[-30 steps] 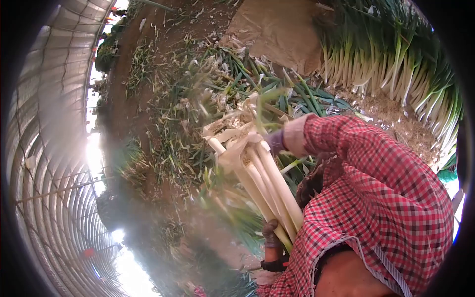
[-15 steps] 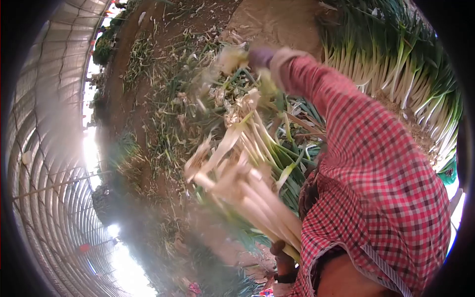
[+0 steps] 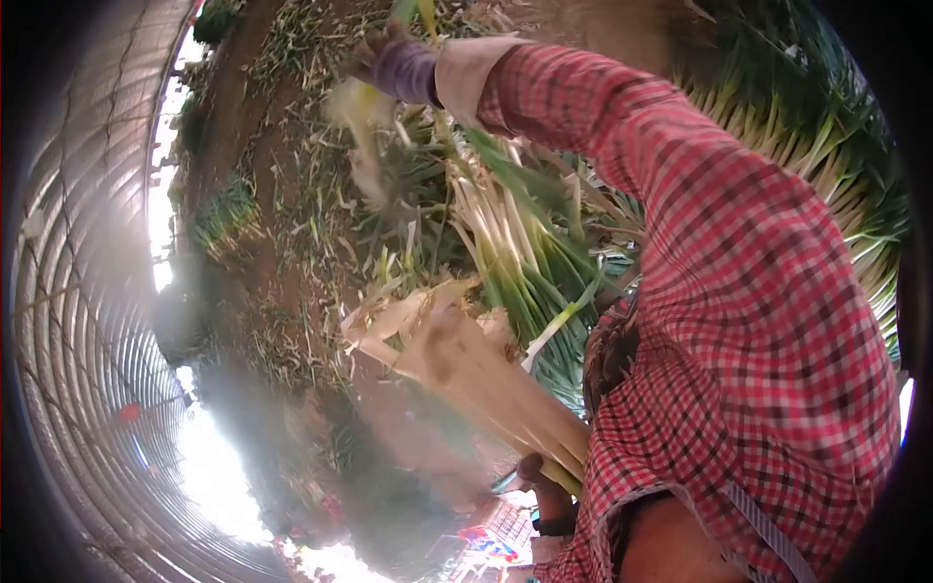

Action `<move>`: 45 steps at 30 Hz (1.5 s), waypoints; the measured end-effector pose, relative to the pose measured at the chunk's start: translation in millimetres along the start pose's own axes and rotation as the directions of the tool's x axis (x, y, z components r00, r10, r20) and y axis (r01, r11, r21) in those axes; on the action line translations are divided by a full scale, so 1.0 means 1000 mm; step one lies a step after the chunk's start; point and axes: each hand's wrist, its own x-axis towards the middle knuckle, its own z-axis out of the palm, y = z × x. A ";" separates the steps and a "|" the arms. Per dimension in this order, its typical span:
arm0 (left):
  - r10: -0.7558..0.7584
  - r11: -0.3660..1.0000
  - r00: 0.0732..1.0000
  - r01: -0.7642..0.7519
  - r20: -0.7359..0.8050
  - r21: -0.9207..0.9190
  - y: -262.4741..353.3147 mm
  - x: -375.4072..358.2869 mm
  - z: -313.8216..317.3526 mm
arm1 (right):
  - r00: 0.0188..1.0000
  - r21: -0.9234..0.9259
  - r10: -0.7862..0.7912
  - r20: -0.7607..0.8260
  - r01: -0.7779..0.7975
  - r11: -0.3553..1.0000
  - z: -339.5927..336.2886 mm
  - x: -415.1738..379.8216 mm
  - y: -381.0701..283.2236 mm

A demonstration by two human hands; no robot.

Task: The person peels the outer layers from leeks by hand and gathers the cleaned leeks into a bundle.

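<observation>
My left hand (image 3: 552, 497), low in the view, is closed around a bundle of long pale-stemmed green onions (image 3: 486, 379). Dry, papery outer leaves cling to their root ends. My right hand (image 3: 394, 66), in a purple glove, is stretched out at the top, away from the bundle. It seems closed on a yellow-green leaf (image 3: 426, 17); motion blurs the fingers and the pale strip hanging below. Between the hands lies a pile of green onions (image 3: 510, 219) with white stems and green tops.
Peeled leaves and scraps (image 3: 292, 243) litter the brown soil. A long row of green onions (image 3: 768, 117) lies at the upper right. Smaller bunches (image 3: 228, 214) rest farther off. A ribbed, plastic-covered tunnel wall (image 3: 87, 321) curves along the left.
My right hand has swung up and left, farther from the onion pile, with the leaf. My left hand still grips the bundle, which has shifted slightly. The whole view has turned a little.
</observation>
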 end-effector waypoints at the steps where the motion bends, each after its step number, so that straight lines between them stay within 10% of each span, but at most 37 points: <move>1: 0.010 1.000 1.000 -0.010 -0.002 -0.004 0.000 -0.002 -0.002 | 0.999 0.007 -0.025 0.032 0.025 1.000 0.017 -0.002 0.000; 6: 0.102 0.992 0.995 -0.102 0.003 -0.079 -0.001 -0.010 0.004 | 0.728 0.266 -0.437 0.528 0.346 0.900 0.141 -0.066 -0.061; 8: 0.156 0.985 0.988 -0.154 0.019 -0.083 0.005 -0.011 0.014 | 0.525 0.252 -0.292 0.800 0.147 0.956 0.126 -0.093 -0.115; 12: 0.228 0.972 0.969 -0.221 0.094 -0.078 0.032 -0.015 0.036 | 0.786 0.057 -0.232 0.574 0.244 0.968 0.113 -0.074 -0.073; 15: 0.270 0.962 0.947 -0.259 0.174 -0.083 0.043 -0.008 0.055 | 0.968 -0.106 0.150 0.203 -0.131 0.986 0.059 -0.035 0.014; 17: 0.274 0.961 0.935 -0.259 0.227 -0.092 0.047 0.003 0.060 | 0.904 0.093 0.406 -0.131 -0.397 0.913 0.000 -0.027 0.053; 19: 0.229 0.973 0.916 -0.205 0.329 -0.106 0.047 0.022 0.060 | 0.893 0.222 0.347 -0.288 -0.290 0.931 -0.053 -0.041 0.040; 21: 0.126 0.991 0.942 -0.130 0.312 -0.008 0.064 0.017 0.072 | 0.956 -0.038 -0.072 -0.286 0.063 0.997 -0.066 -0.067 -0.017; 26: 0.209 0.978 0.902 -0.200 0.378 -0.062 0.084 0.011 0.118 | 0.949 -0.218 0.070 0.308 -0.001 0.976 -0.046 -0.076 -0.097; 29: 0.173 0.977 0.894 -0.209 0.414 0.043 0.073 0.033 0.107 | 0.943 -0.520 0.240 0.228 -0.091 0.849 -0.055 -0.068 -0.074; 31: 0.086 0.987 0.895 -0.137 0.437 0.086 0.070 0.037 0.097 | 0.858 0.120 0.474 -0.196 -0.459 0.880 -0.086 -0.059 0.015; 32: 0.101 0.979 0.907 -0.163 0.410 0.121 0.067 0.040 0.093 | 0.728 0.448 0.556 -0.401 -0.373 0.812 -0.110 -0.067 0.044; 34: 0.135 0.959 0.930 -0.209 0.342 0.189 0.061 0.044 0.087 | 0.631 0.278 0.539 -0.557 -0.471 0.838 -0.150 -0.076 0.086; 39: 0.153 0.969 0.919 -0.211 0.362 0.125 0.067 0.035 0.099 | 0.972 0.695 0.233 0.045 -0.198 0.691 -0.108 -0.072 0.019; 40: 0.159 0.967 0.916 -0.220 0.370 0.130 0.067 0.034 0.101 | 0.982 0.750 -0.020 0.186 -0.129 0.649 -0.088 -0.051 0.029; 42: 0.137 0.963 0.917 -0.212 0.375 0.167 0.070 0.029 0.107 | 0.928 0.604 0.043 0.371 -0.276 0.748 -0.062 -0.044 -0.015; 45: 0.162 0.946 0.915 -0.250 0.370 0.206 0.059 0.034 0.099 | 0.755 0.579 -0.290 0.588 -0.142 0.803 -0.025 -0.037 -0.029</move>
